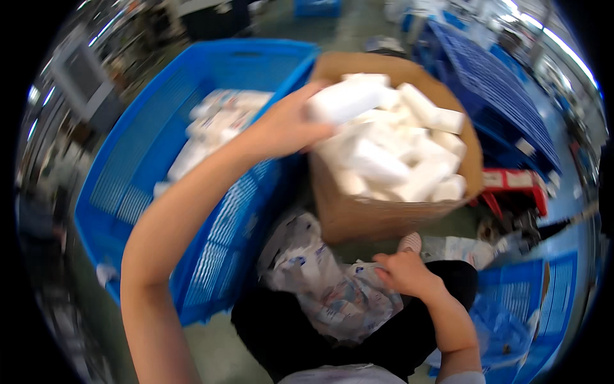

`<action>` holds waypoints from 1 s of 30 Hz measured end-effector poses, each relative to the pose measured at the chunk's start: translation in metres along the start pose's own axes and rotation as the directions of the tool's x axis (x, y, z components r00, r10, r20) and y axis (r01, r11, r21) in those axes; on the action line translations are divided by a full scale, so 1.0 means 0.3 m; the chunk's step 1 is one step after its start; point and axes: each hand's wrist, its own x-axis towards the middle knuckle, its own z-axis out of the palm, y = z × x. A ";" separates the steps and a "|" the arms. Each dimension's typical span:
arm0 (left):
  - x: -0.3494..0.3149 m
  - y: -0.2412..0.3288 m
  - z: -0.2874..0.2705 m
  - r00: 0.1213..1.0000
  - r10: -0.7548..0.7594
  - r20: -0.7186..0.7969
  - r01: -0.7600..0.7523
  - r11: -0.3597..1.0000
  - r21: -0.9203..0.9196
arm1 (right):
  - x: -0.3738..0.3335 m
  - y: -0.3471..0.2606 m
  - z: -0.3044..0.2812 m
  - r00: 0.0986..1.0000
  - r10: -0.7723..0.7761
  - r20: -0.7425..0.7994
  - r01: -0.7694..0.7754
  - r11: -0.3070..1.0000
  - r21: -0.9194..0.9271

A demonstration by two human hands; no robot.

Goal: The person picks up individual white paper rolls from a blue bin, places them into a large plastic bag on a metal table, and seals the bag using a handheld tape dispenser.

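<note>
Left hand [288,128] grasps a white cylinder [348,101], upper centre of frame, over the left rim of the box [384,221] of similar ones. Right hand [410,272], lower right of centre, at bag [345,294] edge; can't tell if pinching.

Strip lights [566,51] are glaring at the upper right, and moderate light is nearly washing out the white cylinders [416,157] in the carton [377,223]. Shadow is pooling between its left edge and the blue crate [211,272]. Blur is softening the left hand [289,125]; fisheye distortion is curving the surroundings.
</note>
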 end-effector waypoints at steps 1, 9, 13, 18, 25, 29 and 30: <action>0.000 -0.007 -0.007 0.984 0.152 -0.089 -0.159 0.984 -0.082 | 0.012 -0.009 0.005 1.000 -0.015 0.017 0.014 0.999 0.045; -0.240 -0.089 -0.332 0.938 0.237 -0.254 -0.138 0.925 0.355 | -0.003 -0.045 -0.005 0.994 0.094 0.060 -0.104 0.976 0.190; -0.422 -0.408 -0.508 0.933 -0.142 -0.331 0.299 0.816 0.494 | 0.028 -0.025 0.059 0.999 0.038 -0.029 -0.032 0.979 0.202; -0.558 -0.885 -0.676 0.768 -0.437 -0.468 0.639 0.567 0.520 | 0.107 -0.016 0.134 0.991 -0.090 0.101 0.073 0.984 0.160; -0.785 -1.351 -0.737 0.444 -0.610 -0.657 0.853 0.062 0.519 | 0.144 0.072 0.492 0.955 0.042 0.293 -0.095 0.981 0.172; -1.043 -1.519 -0.672 -0.003 -0.628 -0.778 0.994 -0.085 0.064 | 0.166 0.036 0.670 0.944 0.188 0.272 -0.224 0.968 0.109; -1.117 -1.558 -0.631 -0.021 -0.637 -0.770 0.993 -0.104 0.058 | 0.173 0.018 0.702 0.936 0.219 0.276 -0.255 0.962 0.099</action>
